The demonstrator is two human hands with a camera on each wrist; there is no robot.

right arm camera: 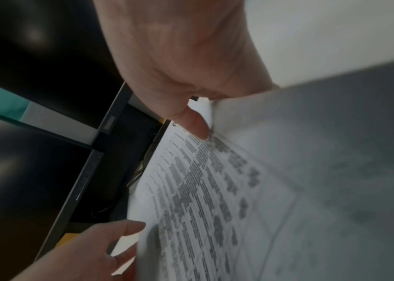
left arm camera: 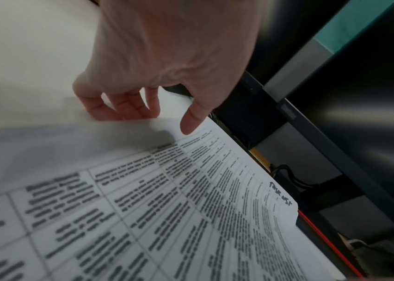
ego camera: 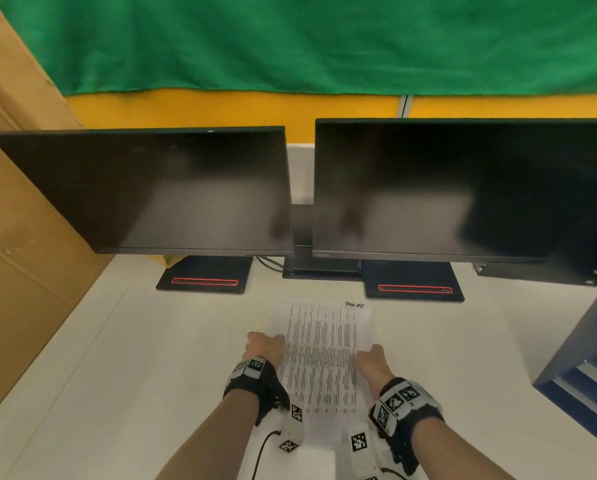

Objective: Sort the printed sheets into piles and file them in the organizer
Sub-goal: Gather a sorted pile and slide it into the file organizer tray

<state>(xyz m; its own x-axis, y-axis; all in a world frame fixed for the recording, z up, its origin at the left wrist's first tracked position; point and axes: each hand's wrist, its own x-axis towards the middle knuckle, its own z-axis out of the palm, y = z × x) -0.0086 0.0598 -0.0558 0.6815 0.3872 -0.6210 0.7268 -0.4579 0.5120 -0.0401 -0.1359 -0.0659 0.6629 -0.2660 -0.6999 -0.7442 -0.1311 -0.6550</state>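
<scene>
A stack of printed sheets [ego camera: 321,358], covered with a table of text and a handwritten note in its top right corner, is lifted a little over the white desk [ego camera: 151,358]. My left hand [ego camera: 273,341] holds its left edge. In the left wrist view my left hand [left arm camera: 162,121] has fingers curled under the sheets [left arm camera: 191,209] and the thumb above. My right hand [ego camera: 368,351] holds the right edge. In the right wrist view my right hand [right arm camera: 205,123] has its thumb on top of the sheets [right arm camera: 203,190], the fingers hidden below. The dark blue organizer [ego camera: 584,358] stands at the right.
Two dark monitors [ego camera: 172,192] [ego camera: 446,192] stand behind the sheets, on black bases with red stripes [ego camera: 205,275]. A large cardboard box [ego camera: 20,220] lines the left side. Cables [ego camera: 269,263] run between the monitor bases. A green cloth [ego camera: 307,39] hangs at the back.
</scene>
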